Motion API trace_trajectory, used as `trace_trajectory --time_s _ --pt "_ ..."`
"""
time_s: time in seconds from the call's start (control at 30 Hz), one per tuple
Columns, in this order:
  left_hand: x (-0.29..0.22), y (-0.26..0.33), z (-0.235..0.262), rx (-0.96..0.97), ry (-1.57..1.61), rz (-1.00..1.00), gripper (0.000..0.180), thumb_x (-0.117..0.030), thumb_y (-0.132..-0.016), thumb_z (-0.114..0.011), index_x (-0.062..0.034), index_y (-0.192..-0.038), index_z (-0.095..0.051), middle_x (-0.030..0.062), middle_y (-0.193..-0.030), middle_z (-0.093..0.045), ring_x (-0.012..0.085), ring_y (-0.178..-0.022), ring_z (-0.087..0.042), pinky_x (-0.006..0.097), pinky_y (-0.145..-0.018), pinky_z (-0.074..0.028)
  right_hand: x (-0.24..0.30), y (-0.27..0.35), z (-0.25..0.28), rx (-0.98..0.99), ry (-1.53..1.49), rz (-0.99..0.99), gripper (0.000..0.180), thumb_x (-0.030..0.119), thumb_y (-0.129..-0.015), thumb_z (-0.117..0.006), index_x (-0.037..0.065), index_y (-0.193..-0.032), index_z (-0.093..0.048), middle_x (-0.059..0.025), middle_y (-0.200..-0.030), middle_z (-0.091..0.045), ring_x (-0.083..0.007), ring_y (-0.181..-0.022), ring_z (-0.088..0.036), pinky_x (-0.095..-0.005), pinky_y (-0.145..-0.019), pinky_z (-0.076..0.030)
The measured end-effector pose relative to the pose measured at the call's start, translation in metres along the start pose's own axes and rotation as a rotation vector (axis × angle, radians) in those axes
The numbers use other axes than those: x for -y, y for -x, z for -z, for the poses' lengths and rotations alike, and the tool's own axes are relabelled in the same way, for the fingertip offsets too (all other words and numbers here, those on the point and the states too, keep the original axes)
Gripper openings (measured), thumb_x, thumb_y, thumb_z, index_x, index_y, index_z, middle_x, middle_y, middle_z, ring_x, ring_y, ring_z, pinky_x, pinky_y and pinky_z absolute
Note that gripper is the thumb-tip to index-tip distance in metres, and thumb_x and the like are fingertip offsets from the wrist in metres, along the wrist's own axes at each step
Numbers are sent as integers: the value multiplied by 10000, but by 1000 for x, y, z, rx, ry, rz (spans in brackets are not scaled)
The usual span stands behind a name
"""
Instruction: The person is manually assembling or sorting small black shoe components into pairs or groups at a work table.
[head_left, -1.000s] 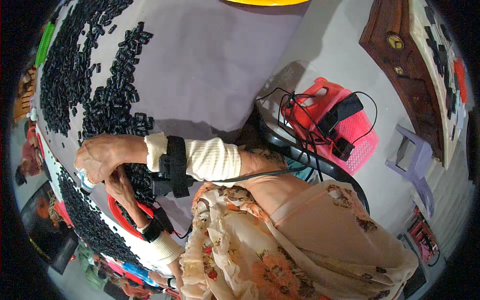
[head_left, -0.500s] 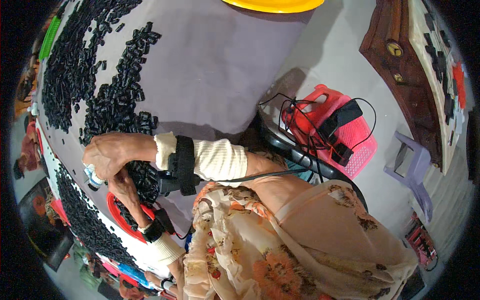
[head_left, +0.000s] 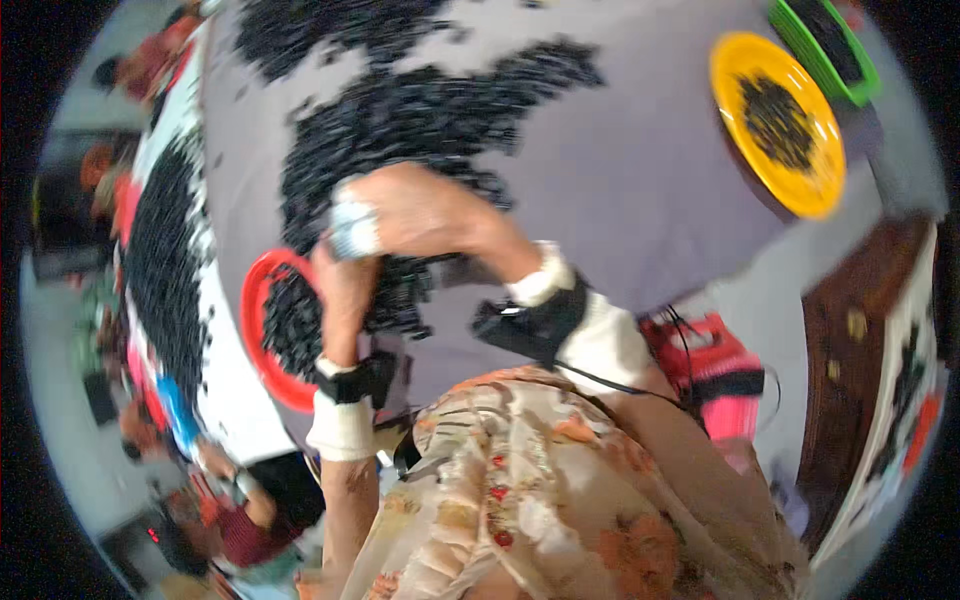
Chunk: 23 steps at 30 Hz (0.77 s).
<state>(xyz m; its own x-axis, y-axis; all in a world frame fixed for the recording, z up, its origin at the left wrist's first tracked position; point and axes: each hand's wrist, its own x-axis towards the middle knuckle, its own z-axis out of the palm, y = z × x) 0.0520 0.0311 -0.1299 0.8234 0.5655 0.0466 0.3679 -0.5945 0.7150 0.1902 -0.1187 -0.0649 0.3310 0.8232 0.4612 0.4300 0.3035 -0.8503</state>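
My right hand (head_left: pixel 418 208) and my left hand (head_left: pixel 345 285) meet above a spread of small black pieces (head_left: pixel 400 130) on the table. Fingers on both look curled in, though motion blurs them. Where the hands join shows a whitish, pale blue patch (head_left: pixel 353 222); I cannot tell whether it is held or wrapped round fingers. Close by my left hand stands a red plate (head_left: pixel 252 325) heaped with black pieces. Both wrists wear black straps over cream ribbed sleeves.
At the far right are a yellow plate (head_left: pixel 737 150) and a green basket (head_left: pixel 862 92), both holding black pieces. A pink-red basket (head_left: pixel 730 410) with cables lies by my right arm. More black pieces (head_left: pixel 165 270) cover a white surface at left, where other people sit.
My view has swung, so the table, red plate and yellow plate appear further right and more fully. My hands remain together over the black pieces.
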Motion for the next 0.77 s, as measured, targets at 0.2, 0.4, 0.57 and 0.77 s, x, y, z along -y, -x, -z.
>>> trace_trajectory --time_s 0.2,0.4,0.57,0.77 --pt "-65 18 33 -147 -144 -129 115 -14 -742 -584 -7 -856 -588 133 -768 -573 236 -656 -580 312 -609 -454 14 -5 16 14 -18 -152 176 165 -757 -594 -2 -777 -540 -116 -646 -553 -227 -567 -516 -326 -531 -410" --pt "-49 3 37 -262 -200 -150 172 -75 -743 -622 -28 -907 -599 115 -777 -559 236 -665 -572 320 -623 -457 8 -2 29 23 42 -312 212 182 -740 -599 -13 -733 -515 -163 -646 -545 -313 -550 -481 -355 -539 -398" --pt "-41 -12 30 -250 -403 -167 253 -138 -724 -652 -44 -949 -586 136 -830 -535 297 -774 -544 376 -664 -447 16 -5 31 26 44 -359 222 179 -745 -601 -23 -752 -508 -151 -614 -526 -253 -520 -453 -338 -532 -390" --pt "-52 -10 18 -142 -200 -126 310 -168 -698 -692 -46 -962 -586 119 -771 -520 242 -669 -540 353 -629 -449 15 -1 32 47 -31 -508 153 180 -757 -603 37 -797 -566 -13 -620 -558 -158 -479 -444 -281 -485 -379"
